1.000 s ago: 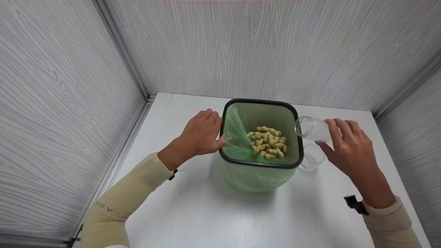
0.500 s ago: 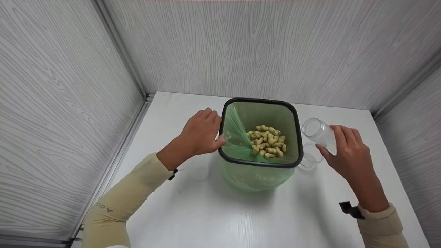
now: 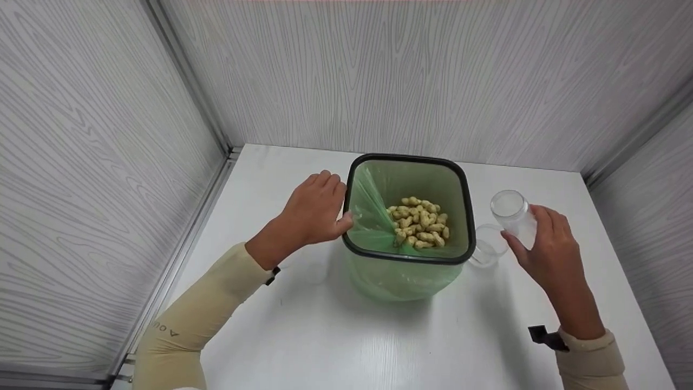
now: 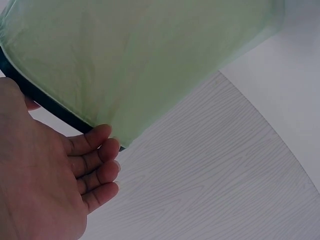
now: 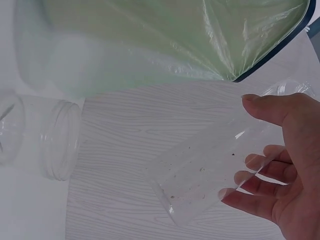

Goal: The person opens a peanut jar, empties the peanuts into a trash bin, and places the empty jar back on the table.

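A square bin, lined with a green plastic bag and topped by a black rim, stands on the table. Peanuts in their shells lie inside it. At the bin's left side my left hand holds the rim, its fingers curled and the thumb over the edge. To the right of the bin, my right hand grips a clear jar by its side, mouth tilted up. Only small dark specks show within that jar in the right wrist view.
A second clear jar stands on the white table close to the bin's right side, partly behind the held one. Grey wood-grain panels enclose the table at the back and both sides.
My right hand has drawn the jar right, away from the bin's rim, and turned it from lying sideways toward upright. The left hand stays at the rim.
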A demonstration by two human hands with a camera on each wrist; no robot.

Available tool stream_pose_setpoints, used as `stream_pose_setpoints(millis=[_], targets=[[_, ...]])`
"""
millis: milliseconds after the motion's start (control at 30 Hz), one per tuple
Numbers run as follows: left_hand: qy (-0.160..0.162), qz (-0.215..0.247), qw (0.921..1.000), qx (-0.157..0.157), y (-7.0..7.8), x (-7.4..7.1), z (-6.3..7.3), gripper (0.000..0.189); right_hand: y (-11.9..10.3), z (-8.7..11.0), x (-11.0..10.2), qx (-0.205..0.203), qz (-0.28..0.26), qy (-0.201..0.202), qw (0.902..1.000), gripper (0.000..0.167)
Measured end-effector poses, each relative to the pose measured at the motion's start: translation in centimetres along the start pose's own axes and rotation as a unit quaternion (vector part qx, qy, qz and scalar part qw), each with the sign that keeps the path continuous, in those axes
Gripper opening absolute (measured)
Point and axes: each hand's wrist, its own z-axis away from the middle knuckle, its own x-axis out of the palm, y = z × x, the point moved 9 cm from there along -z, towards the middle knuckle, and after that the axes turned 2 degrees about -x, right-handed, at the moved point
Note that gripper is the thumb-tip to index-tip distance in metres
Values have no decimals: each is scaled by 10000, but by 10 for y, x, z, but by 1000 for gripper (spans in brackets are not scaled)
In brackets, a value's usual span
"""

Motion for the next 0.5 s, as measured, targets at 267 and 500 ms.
stream_pose_setpoints(millis=[267,500], targets=[[85,28,10000,-9,-1,-3,1,46,13,9,9,322,-251,25,9992,66],[30,101,9999,-13,0,-1,1,46,24,24,17,593,-410,19,9974,64]])
